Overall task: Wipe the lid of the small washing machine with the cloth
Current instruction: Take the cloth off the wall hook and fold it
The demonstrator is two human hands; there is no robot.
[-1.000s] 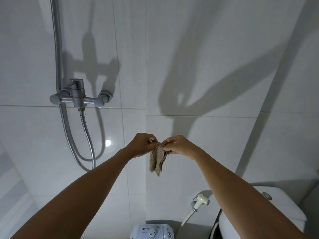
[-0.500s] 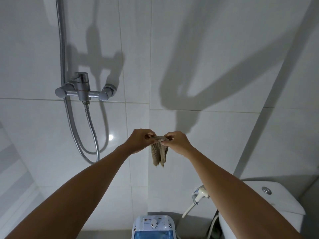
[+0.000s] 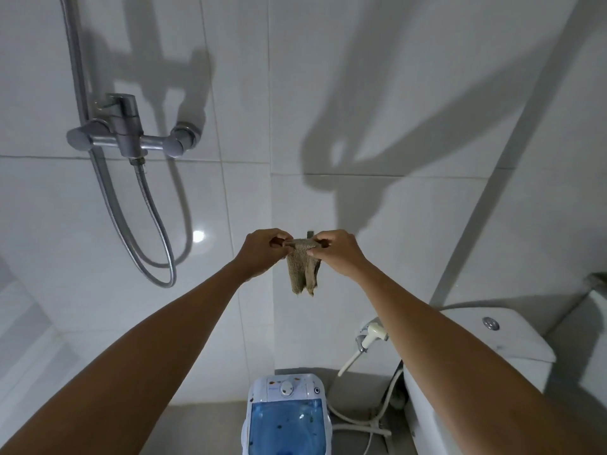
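Observation:
A small brown woven cloth (image 3: 303,270) hangs in the air in front of the tiled wall. My left hand (image 3: 262,254) pinches its top left corner and my right hand (image 3: 338,252) pinches its top right corner, both arms stretched forward. Far below, at the bottom middle, stands the small washing machine (image 3: 285,389), white with a control knob. Its translucent blue lid (image 3: 284,428) carries dark specks and is cut off by the frame's lower edge.
A chrome shower mixer (image 3: 131,136) with a looping metal hose (image 3: 154,244) hangs on the wall at left. A white toilet cistern (image 3: 499,343) stands at right, with a bidet sprayer (image 3: 372,333) and its hose beside the machine.
The view has tilted down, so more of the washing machine and its blue lid shows. Both hands still hold the cloth's top corners between them.

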